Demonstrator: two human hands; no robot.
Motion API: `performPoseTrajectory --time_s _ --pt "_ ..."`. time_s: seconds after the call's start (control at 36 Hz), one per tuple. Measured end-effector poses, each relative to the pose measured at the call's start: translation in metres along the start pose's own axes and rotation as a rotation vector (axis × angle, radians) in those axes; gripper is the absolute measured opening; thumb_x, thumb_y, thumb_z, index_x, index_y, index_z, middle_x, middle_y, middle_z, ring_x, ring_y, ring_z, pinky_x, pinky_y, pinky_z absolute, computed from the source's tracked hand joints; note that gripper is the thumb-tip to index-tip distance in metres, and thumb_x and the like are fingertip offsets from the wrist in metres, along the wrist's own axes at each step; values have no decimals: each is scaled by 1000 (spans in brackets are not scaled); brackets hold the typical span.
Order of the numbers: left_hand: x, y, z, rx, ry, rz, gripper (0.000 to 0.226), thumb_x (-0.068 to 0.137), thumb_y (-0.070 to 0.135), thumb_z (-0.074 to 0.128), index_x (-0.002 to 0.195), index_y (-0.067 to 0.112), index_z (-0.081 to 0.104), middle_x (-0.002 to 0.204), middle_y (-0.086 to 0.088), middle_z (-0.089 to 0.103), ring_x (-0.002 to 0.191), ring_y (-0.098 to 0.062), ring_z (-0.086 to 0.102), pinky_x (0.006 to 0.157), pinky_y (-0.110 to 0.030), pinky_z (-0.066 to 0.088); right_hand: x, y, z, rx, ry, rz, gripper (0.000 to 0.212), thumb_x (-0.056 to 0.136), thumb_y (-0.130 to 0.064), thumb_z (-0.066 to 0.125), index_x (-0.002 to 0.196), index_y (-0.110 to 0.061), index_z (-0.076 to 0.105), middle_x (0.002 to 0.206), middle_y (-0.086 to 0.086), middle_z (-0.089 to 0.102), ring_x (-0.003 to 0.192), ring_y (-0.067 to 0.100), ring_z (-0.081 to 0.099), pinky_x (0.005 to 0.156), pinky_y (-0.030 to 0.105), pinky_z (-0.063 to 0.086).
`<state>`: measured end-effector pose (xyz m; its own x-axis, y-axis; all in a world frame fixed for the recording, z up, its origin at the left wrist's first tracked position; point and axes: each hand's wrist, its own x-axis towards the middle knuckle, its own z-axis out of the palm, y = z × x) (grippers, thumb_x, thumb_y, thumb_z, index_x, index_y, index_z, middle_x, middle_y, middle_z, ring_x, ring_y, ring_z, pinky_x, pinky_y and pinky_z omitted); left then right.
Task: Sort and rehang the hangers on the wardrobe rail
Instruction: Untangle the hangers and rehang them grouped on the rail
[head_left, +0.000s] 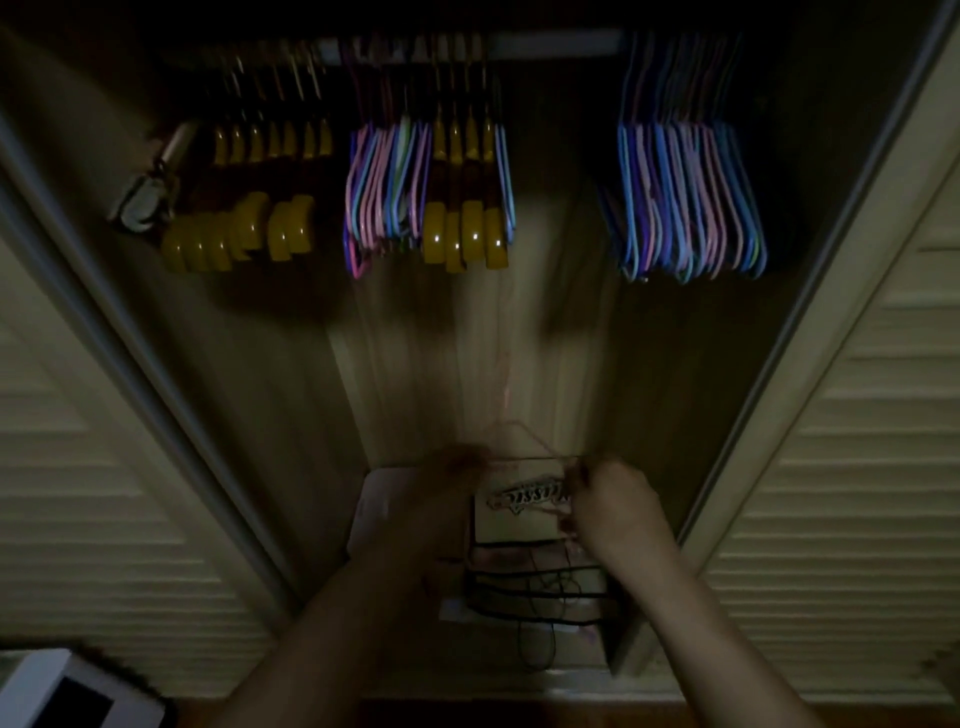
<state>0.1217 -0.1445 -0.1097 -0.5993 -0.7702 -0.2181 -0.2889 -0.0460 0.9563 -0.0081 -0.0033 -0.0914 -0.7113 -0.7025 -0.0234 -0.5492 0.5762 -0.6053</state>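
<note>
A dim bedroom wardrobe in a home.

Louvred doors (852, 467) stand open on either side of a rail (556, 44) hung with yellow wooden hangers (218, 234) and thin coloured hangers (685, 208), a wood-panelled back wall (441, 364) behind.

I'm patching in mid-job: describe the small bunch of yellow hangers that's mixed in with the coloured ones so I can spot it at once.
Follow the pale wardrobe rail along the top. Near its middle hang four chunky glossy yellow hangers, directly right of a bunch of thin pink, blue and green hangers. Unlike the larger yellow group at far left, thin coloured hangers flank them on both sides.
</note>
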Motion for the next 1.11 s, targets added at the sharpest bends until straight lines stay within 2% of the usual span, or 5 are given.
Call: performPoseTrajectory --time_s 0.31,0.44,0.61,0.92,1.11 --pt "9 203 -94 585 503 754 47 96 20 59 141 17 49 133 0 45 110 -9 54 93 -9 41 52 -63 -113 74 421 -196 34 103 -40 40 78 -24 56 73 -1 58 63 14 56 50 28 34" --pt "13 275 -127 927 835 933 80 88 22 60 155 15 19 161 -15 10 150 -34 11 122 -48 19 66 -89 -143 116 481 -281 30 103 -36 41 81 -25 57 74 -1 59 64 12 59 57 28 47" --pt "25 315 -149 1053 891 860 99 83 29 62 158 18 -1 165 -13 -10 152 -33 -8 123 -50 12 78 -102 -148 24 557 -347 27 105 -33 39 81 -29 51 75 -6 54 65 3 52 55 17 30" --pt "36 315 -166 1192 900 813 103 79 35 63 157 27 -3 165 -9 4 152 -29 -2 114 -52 34 120 -123 -159 -16 707 -352 25 105 -31 40 81 -26 47 74 -7 49 60 5 49 50 20 29" --pt "42 316 -170 1170 893 821 103 78 37 64 157 31 -2 165 -4 2 152 -26 -4 103 -54 44 146 -124 -159 -263 615 -249 36 98 -17 50 133 -13 41 89 1 61 69 16 55 60 28 41"
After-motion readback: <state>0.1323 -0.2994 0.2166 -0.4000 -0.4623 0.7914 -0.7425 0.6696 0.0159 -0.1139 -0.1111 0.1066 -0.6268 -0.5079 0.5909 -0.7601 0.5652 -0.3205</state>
